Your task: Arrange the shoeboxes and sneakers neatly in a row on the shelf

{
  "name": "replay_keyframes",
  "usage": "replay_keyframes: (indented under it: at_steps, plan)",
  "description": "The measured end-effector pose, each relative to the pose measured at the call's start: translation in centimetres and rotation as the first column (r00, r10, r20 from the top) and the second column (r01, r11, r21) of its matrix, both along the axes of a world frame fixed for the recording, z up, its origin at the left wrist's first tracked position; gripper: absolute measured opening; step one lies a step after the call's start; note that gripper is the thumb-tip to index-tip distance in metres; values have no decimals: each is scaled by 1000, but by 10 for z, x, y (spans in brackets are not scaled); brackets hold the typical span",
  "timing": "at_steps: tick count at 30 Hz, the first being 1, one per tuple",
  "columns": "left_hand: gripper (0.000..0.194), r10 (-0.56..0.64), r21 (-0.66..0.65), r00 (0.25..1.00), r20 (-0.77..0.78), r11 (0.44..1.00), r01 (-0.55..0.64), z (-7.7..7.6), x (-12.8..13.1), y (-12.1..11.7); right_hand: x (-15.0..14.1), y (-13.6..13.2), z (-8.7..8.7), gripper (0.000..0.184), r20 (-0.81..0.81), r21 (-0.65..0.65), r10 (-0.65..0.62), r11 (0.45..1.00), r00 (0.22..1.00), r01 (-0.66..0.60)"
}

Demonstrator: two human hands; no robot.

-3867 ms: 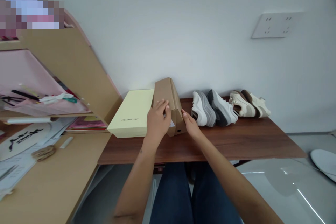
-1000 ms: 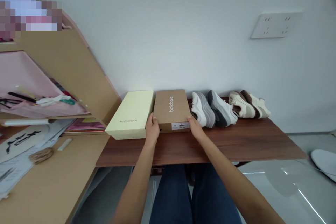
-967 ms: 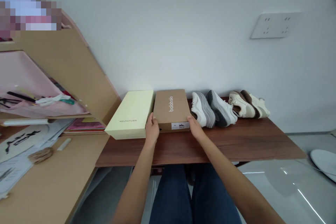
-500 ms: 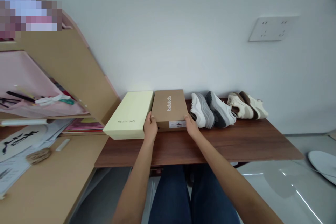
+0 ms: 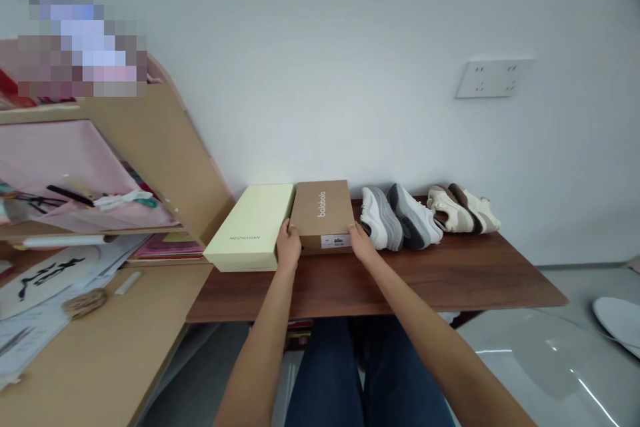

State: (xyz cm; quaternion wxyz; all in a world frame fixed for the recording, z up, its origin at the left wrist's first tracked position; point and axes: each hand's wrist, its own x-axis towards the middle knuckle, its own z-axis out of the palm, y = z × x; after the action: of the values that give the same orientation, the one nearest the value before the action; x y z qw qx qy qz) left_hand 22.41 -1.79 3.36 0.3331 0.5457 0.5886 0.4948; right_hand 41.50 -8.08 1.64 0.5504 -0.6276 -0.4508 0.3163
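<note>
A brown shoebox (image 5: 323,207) with "balabala" on its lid lies on the dark wooden table (image 5: 370,287), close to the wall. My left hand (image 5: 289,245) grips its front left corner, and my right hand (image 5: 361,240) grips the front right corner. Just left of it lies a pale yellow shoebox (image 5: 253,220) marked "MEIZHIYUAN". To the right stand a pair of white and grey sneakers (image 5: 383,220) and a pair of cream and brown shoes (image 5: 450,210). Both box lids look closed.
A light wooden desk (image 5: 165,307) with papers, a twine bundle (image 5: 84,303) and a shelf unit (image 5: 145,133) adjoins on the left. A socket plate (image 5: 494,78) is on the wall. A white round object (image 5: 620,320) lies at the lower right.
The head view has shifted, so the scene sits slightly lower. Both hands keep their hold on the brown shoebox, which looks the same on the table.
</note>
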Motion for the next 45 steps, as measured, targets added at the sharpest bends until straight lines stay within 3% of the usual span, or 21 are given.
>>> replay_keyframes:
  at_steps: [3,7,10,12,19,27,36,41,45]
  plan:
    - [49,-1,44,1000,-28,999,2,16,2,-10,4,-7,15,74,-28,-96,-73,993,997,70]
    - [56,-13,176,997,-73,984,26,48,13,-26,20,-19,43,77,-36,-54,-67,996,997,65]
    - [56,-101,238,994,-52,965,111,65,31,-35,38,-28,61,73,-21,-17,-116,993,993,116]
    - [55,-188,240,982,-25,952,188,68,46,-39,51,-34,68,72,-6,0,-150,989,989,150]
    - [57,-391,201,919,-36,898,390,52,104,-62,89,-52,69,66,8,35,-193,981,981,193]
    - [58,-478,173,878,-18,864,473,29,149,-74,132,-71,61,66,22,34,-274,962,962,273]
    - [59,-474,118,872,-121,865,487,2,169,-74,167,-87,50,61,10,19,-324,946,946,324]
    - [62,-473,49,869,-145,874,484,-12,168,-72,189,-89,31,56,14,-12,-342,940,940,342]
    - [58,-498,-55,864,-79,867,495,-26,167,-71,205,-88,11,50,27,-34,-307,951,951,308]
